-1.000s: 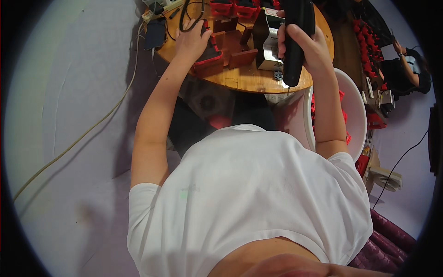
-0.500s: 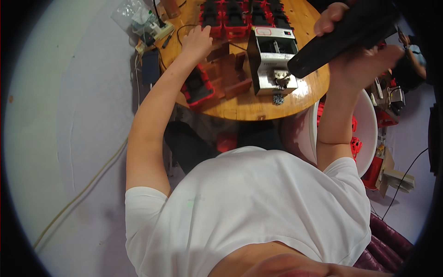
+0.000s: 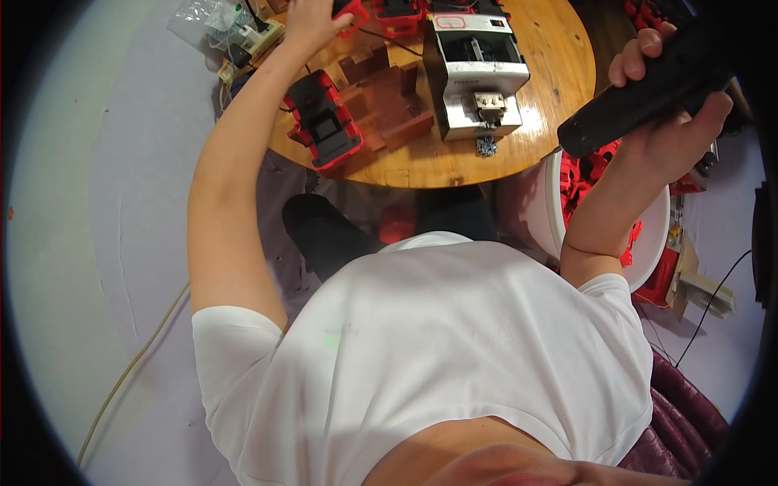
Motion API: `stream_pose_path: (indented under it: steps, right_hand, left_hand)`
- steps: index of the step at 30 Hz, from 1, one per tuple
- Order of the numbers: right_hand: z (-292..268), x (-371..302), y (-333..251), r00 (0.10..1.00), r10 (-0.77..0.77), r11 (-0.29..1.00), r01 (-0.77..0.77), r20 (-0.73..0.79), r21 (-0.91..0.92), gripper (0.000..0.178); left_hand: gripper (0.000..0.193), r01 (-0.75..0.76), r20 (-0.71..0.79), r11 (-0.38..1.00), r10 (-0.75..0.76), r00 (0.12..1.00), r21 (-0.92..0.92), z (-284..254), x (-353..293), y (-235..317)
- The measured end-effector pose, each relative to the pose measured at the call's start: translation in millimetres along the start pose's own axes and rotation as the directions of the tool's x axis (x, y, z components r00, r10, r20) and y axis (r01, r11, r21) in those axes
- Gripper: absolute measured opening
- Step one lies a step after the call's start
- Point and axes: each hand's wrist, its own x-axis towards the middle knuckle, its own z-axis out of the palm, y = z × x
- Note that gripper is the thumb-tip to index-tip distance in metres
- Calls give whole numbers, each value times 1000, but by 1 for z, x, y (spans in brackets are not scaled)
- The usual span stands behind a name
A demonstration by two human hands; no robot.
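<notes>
"On the table (image 3: 555, 89)?"

"Near edge, left to right: tray (image 3: 326, 125), jig (image 3: 381, 104), boxy machine (image 3: 480, 79). Small metal pieces (image 3: 486, 147) heaped before the machine. More trays (image 3: 399, 27) behind."

"Off it?"

"Tub (image 3: 527, 198) right of the table, loose parts (image 3: 575, 185) in it."

"Hands?"

"Left hand (image 3: 312, 23) behind the near tray, against another tray (image 3: 354, 18); right hand (image 3: 663, 144), handheld tool (image 3: 628, 101) in it, right of the machine."

- Counter (image 3: 561, 77): varnished wood, smooth, glossy
- Screw feeder (image 3: 478, 75): silvery metal, smooth, with a satin sheen
- Handheld power driver (image 3: 620, 109): black, smooth, apparently matt plastic
- Red-and-black cases (image 3: 327, 134): glossy red plastic, duller black inside
- Bin (image 3: 554, 202): smooth white plastic
- T-shirt (image 3: 454, 324): soft matt cloth
- Bag (image 3: 193, 23): clear, crinkled, shiny plastic
</notes>
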Motion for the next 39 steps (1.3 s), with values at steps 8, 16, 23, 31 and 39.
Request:
stream_pose_path:
  steps: [8, 16, 23, 31, 39]
  right_hand:
    - [72, 16, 15, 957, -269, 949, 246, -104, -196, 62]
    - [79, 9, 46, 987, -49, 973, 13, -154, -230, 61]
    - [67, -15, 56, 995, -36, 937, -1, -98, -350, 60]
    - [80, -18, 61, 996, -2, 949, -26, -88, -316, 53]
    - [76, -29, 76, 983, 85, 943, -131, -162, -306, 50]
  left_hand:
    - [48, -44, -52, 974, 33, 998, -223, -117, -72, 139]
    - [52, -60, 41, 986, 67, 997, -153, -108, -79, 148]
    - [53, -116, 180, 981, 144, 973, -156, -82, -90, 164]
    - [48, 33, 147, 929, 24, 989, -370, -76, -105, 158]
    - [55, 282, -10, 959, -283, 959, -17, -50, -147, 80]
